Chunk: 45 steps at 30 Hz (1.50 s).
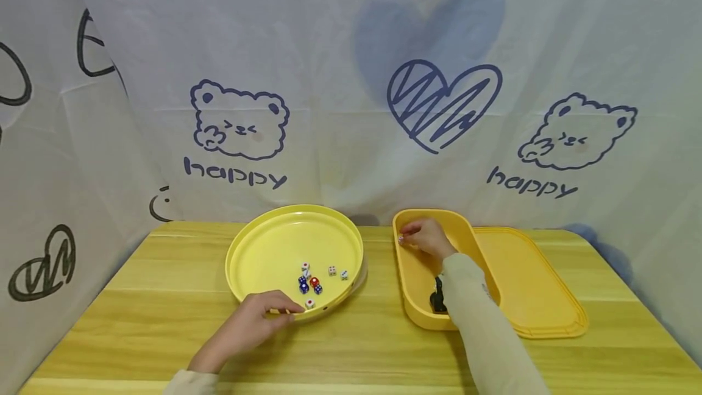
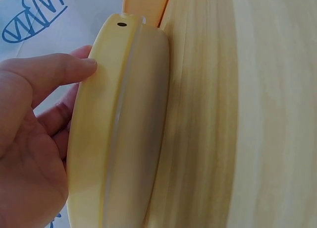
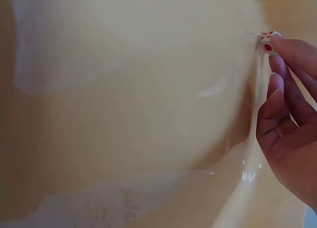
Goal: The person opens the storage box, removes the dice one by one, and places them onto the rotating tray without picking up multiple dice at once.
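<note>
My left hand (image 1: 256, 323) is at the near rim of a round yellow tray (image 1: 241, 282). In the left wrist view its thumb presses the outer side of the tray's wall (image 2: 101, 119) while the other fingers reach behind the rim. Several small dice lie inside the tray, including a red die (image 1: 314, 282), a blue die (image 1: 318, 289) and a white die (image 1: 332, 270). Over at the orange-yellow box (image 1: 412, 313), my right hand (image 1: 429, 237) reaches inside near the left wall. Its fingertips pinch a white die with red pips (image 3: 268, 45).
A black object (image 1: 437, 298) lies in the box's near end, partly hidden by the right sleeve (image 1: 477, 303). Flat beside the box on the right is an orange-yellow lid (image 1: 534, 285). A white cloth with drawings (image 1: 329, 108) hangs behind the wooden table (image 1: 351, 358).
</note>
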Tool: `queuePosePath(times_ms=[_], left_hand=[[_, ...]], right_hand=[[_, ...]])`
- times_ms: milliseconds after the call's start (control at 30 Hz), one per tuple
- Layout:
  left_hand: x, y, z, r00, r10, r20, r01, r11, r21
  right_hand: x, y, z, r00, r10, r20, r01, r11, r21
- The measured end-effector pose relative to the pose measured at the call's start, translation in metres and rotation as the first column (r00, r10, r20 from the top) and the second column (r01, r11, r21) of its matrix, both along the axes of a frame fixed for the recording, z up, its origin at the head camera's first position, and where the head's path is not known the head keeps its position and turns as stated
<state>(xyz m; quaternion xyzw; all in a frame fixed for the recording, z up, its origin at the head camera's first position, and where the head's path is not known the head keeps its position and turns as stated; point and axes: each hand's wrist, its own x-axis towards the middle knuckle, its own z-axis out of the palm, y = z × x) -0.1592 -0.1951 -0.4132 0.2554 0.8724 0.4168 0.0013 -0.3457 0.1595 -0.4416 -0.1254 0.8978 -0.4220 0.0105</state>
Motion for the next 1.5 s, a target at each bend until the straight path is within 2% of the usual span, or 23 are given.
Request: queuePosePath(times_ms=[133,200,600,833,933,1100,1300,1500], left_hand=[[0.0,0.0,0.001,1.0,0.002,-0.008,-0.002,1.0,-0.001],[0.0,0.0,0.001,1.0,0.0,-0.01,0.0,1.0,-0.001],[0.0,0.0,0.002,1.0,-0.004,-0.018,0.005,1.0,0.012],[0.001,0.002,0.0,1.0,-0.015,-0.027,0.015,1.0,0.017],[0.001,0.003,-0.001,1.0,-0.011,-0.021,0.011,1.0,0.016],[0.001,0.001,0.0,1.0,-0.015,-0.02,0.016,1.0,0.024],[0.002,-0.001,-0.003,1.0,0.003,-0.026,-0.002,1.0,0.011],[0.0,0.0,-0.001,0.999,-0.012,-0.03,0.012,1.0,0.009]], right_hand=[[0.0,0.001,0.001,0.997,0.053,-0.056,-0.048,0.995,0.082],[0.0,0.0,0.002,0.997,0.057,-0.058,-0.052,0.995,0.09],[0.0,-0.004,0.009,1.0,0.019,-0.012,-0.018,0.999,0.044],[0.0,0.0,0.013,0.999,0.052,-0.009,-0.052,0.999,0.011],[0.0,0.003,0.017,0.997,0.065,-0.028,-0.064,0.997,0.032],[0.005,0.005,0.039,0.995,0.083,-0.05,-0.081,0.996,0.039],[0.017,0.006,0.073,0.998,0.059,-0.022,-0.058,0.998,0.014],[0.037,0.007,0.102,0.998,0.054,-0.045,-0.055,0.998,-0.024]])
